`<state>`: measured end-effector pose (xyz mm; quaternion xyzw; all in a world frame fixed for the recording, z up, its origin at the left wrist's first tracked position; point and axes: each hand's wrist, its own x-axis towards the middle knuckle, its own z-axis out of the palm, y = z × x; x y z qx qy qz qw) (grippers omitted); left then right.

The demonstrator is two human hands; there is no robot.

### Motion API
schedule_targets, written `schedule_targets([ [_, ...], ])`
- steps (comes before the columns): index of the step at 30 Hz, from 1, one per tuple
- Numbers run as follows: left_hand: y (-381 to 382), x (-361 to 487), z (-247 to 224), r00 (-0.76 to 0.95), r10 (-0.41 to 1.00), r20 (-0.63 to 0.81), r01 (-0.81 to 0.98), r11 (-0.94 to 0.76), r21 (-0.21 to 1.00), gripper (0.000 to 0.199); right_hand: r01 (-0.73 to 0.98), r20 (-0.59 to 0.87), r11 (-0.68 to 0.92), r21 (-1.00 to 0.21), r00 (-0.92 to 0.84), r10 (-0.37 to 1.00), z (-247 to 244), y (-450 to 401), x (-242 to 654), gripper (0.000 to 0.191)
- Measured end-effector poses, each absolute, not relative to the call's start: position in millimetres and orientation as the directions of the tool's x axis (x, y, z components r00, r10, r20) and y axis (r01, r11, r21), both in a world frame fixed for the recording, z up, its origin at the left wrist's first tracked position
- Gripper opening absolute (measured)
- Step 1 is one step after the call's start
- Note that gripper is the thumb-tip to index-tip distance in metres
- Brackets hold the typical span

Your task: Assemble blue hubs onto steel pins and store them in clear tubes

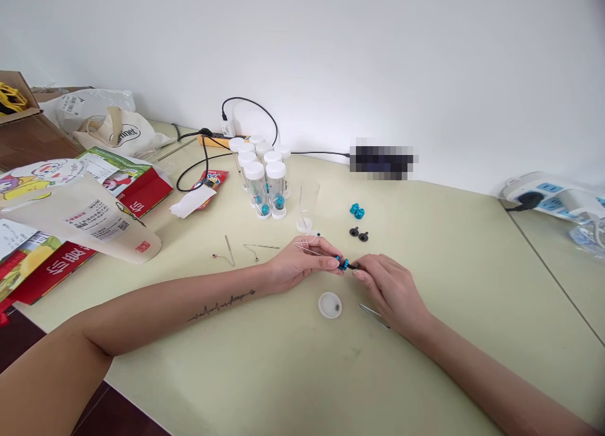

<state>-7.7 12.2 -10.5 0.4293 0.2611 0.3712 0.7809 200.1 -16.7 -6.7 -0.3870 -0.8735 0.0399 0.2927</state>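
Note:
My left hand [307,259] pinches a small blue ribbed part [343,264] between thumb and fingers. A thin bent white wire [307,249] sticks up out of the same hand. Close against the blue part, my right hand [390,281] is closed on a small black piece [352,266], mostly hidden by the fingertips. Below the hands lies a round white cap [326,305] with a tiny dark bit in it. A slim metal tool [375,315] rests beside the right hand. Beyond it sit blue ribbed parts [357,210] and two black disc-headed pieces [358,234].
Several clear tubes with white caps [265,171] stand at the back, some holding blue parts. An uncapped clear tube [309,200] stands nearby. Bent wires [227,250] lie left. A plastic cup [108,222] and boxes crowd the left; a power strip [551,196] is right.

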Motion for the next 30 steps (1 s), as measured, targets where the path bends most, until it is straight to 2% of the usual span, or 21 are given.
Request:
schedule_targets([
  [5, 11.4, -7.4, -9.6, 0.589, 0.804, -0.083, -0.356, 0.349, 0.867, 0.02, 0.665, 0.491, 0.678, -0.313, -0.498, 0.715, -6.9, -17.4, 199.6, 0.012],
  [11, 10.6, -6.7, -8.1, 0.591, 0.801, -0.097, -0.334, 0.352, 0.874, 0.022, 0.645, 0.483, 0.703, -0.3, -0.533, 0.695, -6.5, -16.5, 200.0, 0.024],
  [17, 12.5, -7.8, -10.9, 0.58, 0.81, -0.085, -0.362, 0.35, 0.864, 0.02, 0.65, 0.504, 0.701, -0.295, -0.517, 0.692, -8.7, -16.8, 199.0, 0.006],
  [20, 12.4, -7.7, -10.9, 0.576, 0.813, -0.084, -0.371, 0.352, 0.859, 0.02, 0.631, 0.53, 0.717, -0.295, -0.516, 0.673, -10.5, -17.0, 199.5, 0.008],
  [27, 11.7, -6.8, -8.9, 0.583, 0.806, -0.104, -0.351, 0.365, 0.862, 0.021, 0.675, 0.469, 0.666, -0.317, -0.499, 0.729, -7.4, -17.2, 200.7, 0.017],
  [30, 11.7, -7.0, -9.5, 0.574, 0.812, -0.105, -0.359, 0.365, 0.859, 0.022, 0.654, 0.493, 0.693, -0.303, -0.515, 0.702, -7.6, -16.8, 200.2, 0.01],
])
